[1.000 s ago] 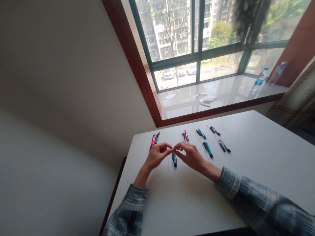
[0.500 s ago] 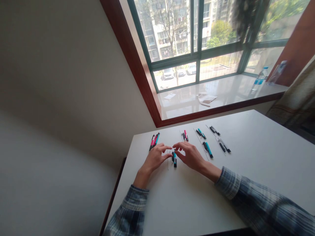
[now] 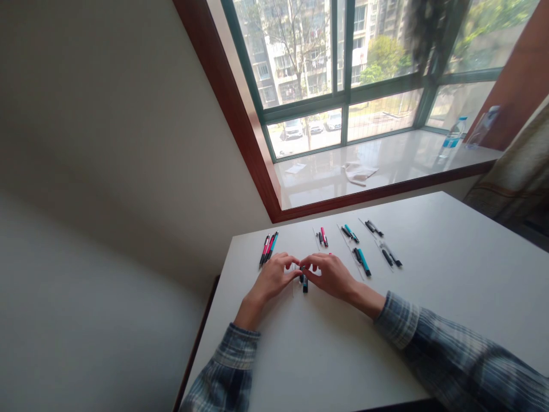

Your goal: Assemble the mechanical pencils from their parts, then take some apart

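Both of my hands rest on the white table (image 3: 429, 286), fingertips meeting over a small black and blue pen part (image 3: 305, 282). My left hand (image 3: 274, 277) is curled, its fingers pinched toward the part. My right hand (image 3: 330, 273) is curled too, its fingertips touching the same spot. What the fingertips pinch is too small to name. A thin clear refill (image 3: 293, 286) lies beside the part.
Assembled red and blue pens (image 3: 268, 247) lie at the far left of the table. Sets of pen parts (image 3: 362, 260) lie in rows further right. Behind the table a window ledge (image 3: 386, 160) holds a cloth and a water bottle (image 3: 452, 139).
Both hands have come down from a raised pinch toward the table, and their fingertips now meet low over the black and blue part.
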The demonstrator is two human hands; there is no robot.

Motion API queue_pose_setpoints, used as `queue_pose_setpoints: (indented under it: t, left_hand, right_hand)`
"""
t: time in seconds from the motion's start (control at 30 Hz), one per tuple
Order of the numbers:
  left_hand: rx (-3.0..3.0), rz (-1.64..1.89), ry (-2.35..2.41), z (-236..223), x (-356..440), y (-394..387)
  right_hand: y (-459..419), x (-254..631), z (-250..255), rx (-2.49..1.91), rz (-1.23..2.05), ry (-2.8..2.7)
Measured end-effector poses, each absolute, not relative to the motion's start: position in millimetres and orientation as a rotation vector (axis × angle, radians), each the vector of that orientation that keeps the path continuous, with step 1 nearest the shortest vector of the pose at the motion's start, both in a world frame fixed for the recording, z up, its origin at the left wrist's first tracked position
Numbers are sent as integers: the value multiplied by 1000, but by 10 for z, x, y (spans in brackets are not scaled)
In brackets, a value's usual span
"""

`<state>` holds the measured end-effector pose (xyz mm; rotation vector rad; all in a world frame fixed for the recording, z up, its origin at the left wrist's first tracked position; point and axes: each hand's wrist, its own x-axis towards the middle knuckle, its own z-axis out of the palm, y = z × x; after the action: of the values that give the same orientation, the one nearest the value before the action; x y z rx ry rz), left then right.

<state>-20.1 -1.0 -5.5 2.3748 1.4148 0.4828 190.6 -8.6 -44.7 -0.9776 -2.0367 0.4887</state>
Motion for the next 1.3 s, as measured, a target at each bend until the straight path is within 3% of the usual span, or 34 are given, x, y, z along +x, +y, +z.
queue_pose_setpoints:
  t: [0.63, 0.97, 1.3]
  left_hand:
    - [2206, 606, 1390, 91, -153, -55]
    - [1913, 934, 1272, 130, -125, -26]
    - [1875, 989, 1200, 109, -74, -67]
  right_hand:
    - [-94, 1919, -386, -919, 565, -1860]
    - [-35, 1932, -402, -931, 829, -1581]
    - [-48, 1917, -375, -827, 943, -1480]
